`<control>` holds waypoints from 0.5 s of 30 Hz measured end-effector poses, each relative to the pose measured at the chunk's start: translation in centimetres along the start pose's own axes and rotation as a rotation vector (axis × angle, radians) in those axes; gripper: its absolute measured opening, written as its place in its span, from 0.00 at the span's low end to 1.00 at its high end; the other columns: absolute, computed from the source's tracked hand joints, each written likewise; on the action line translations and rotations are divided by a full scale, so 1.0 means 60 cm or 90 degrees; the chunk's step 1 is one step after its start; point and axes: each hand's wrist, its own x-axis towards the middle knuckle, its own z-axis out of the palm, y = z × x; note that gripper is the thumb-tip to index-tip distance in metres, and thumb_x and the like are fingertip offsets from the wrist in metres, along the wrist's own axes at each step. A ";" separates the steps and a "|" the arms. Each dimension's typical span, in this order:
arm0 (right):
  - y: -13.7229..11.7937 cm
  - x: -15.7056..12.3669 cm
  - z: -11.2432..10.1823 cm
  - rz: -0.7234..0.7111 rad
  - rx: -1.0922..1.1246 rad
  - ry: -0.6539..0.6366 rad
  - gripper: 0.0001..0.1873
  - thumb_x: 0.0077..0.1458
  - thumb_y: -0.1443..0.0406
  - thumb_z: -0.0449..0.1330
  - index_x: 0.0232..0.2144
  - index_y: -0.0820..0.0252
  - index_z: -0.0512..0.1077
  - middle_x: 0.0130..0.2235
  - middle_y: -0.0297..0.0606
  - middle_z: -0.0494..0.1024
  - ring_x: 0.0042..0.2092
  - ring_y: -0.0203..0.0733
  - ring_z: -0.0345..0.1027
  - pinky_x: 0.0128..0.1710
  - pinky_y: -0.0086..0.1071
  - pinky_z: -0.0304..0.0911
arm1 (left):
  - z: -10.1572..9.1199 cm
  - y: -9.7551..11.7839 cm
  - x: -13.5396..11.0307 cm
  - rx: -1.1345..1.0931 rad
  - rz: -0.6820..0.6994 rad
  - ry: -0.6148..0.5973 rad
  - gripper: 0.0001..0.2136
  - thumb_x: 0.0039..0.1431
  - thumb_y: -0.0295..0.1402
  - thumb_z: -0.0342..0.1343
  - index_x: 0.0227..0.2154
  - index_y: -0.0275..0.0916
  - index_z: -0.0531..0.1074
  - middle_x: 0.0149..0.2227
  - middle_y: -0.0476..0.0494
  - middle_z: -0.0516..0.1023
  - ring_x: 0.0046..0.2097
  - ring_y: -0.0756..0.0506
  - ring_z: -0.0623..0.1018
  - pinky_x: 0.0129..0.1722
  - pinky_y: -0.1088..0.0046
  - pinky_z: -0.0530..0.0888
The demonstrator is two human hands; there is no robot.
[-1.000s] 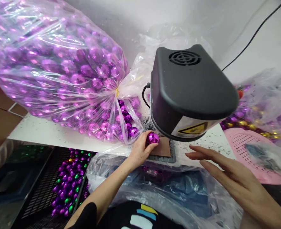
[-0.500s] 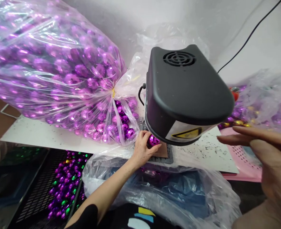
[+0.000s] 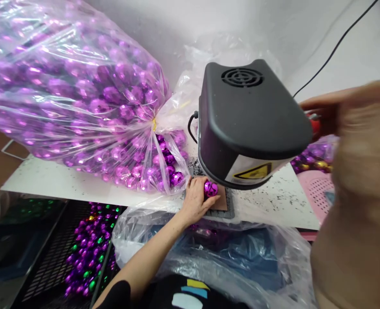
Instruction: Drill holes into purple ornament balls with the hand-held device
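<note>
Under the front of a black machine head (image 3: 254, 116), my left hand (image 3: 196, 197) is closed on shiny purple faceted beads (image 3: 211, 189). It holds them over a brown square plate (image 3: 221, 199) on a grey base (image 3: 230, 210). My right hand (image 3: 326, 109), partly blurred, reaches up beside the machine's right side. Its fingers curl behind a red knob (image 3: 314, 123), and the far fingertips are partly hidden by the housing. A yellow warning label (image 3: 253, 171) shows on the machine's front.
A big clear bag of purple beads (image 3: 80, 90), tied with yellow, fills the left. Dark specks lie over the white tabletop (image 3: 283, 201). Purple and green beads (image 3: 89, 253) fill a black crate at lower left. A plastic bag (image 3: 138, 231) hangs at the front edge; a pink basket (image 3: 317, 189) stands right.
My right hand has moved up and inward from the right edge to the red knob. My left hand stays under the machine, with more of the purple beads showing.
</note>
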 end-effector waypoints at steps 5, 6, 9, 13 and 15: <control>-0.046 -0.003 0.033 -0.028 -0.036 -0.068 0.28 0.63 0.46 0.52 0.25 0.63 0.70 0.22 0.29 0.64 0.25 0.22 0.58 0.27 0.26 0.51 | -0.003 0.002 0.000 -0.004 0.004 0.002 0.21 0.64 0.40 0.60 0.56 0.37 0.65 0.54 0.34 0.74 0.59 0.36 0.71 0.62 0.52 0.65; -0.046 -0.006 0.032 -0.042 -0.062 -0.068 0.27 0.64 0.47 0.52 0.25 0.63 0.69 0.22 0.29 0.63 0.26 0.22 0.56 0.27 0.26 0.50 | -0.004 0.003 0.000 -0.003 0.005 0.002 0.21 0.64 0.40 0.60 0.56 0.37 0.65 0.54 0.34 0.74 0.58 0.36 0.71 0.62 0.52 0.65; -0.041 -0.012 0.028 -0.070 -0.166 -0.071 0.23 0.64 0.51 0.53 0.26 0.63 0.67 0.22 0.28 0.59 0.26 0.21 0.51 0.27 0.26 0.46 | -0.005 0.005 0.001 -0.010 0.007 0.002 0.21 0.64 0.39 0.59 0.56 0.38 0.65 0.53 0.36 0.74 0.57 0.37 0.71 0.62 0.53 0.64; -0.035 -0.019 0.028 -0.080 -0.175 -0.048 0.17 0.62 0.58 0.56 0.26 0.64 0.66 0.23 0.27 0.59 0.27 0.20 0.49 0.27 0.25 0.46 | -0.002 0.002 -0.001 -0.022 0.002 0.009 0.20 0.64 0.39 0.59 0.55 0.39 0.65 0.53 0.37 0.74 0.57 0.37 0.71 0.65 0.50 0.61; -0.033 -0.026 0.030 -0.099 -0.153 -0.026 0.14 0.61 0.61 0.57 0.26 0.64 0.67 0.23 0.27 0.58 0.27 0.20 0.49 0.27 0.24 0.47 | 0.001 -0.001 -0.002 -0.029 0.001 0.008 0.20 0.65 0.39 0.59 0.56 0.39 0.66 0.54 0.37 0.74 0.59 0.37 0.70 0.65 0.50 0.60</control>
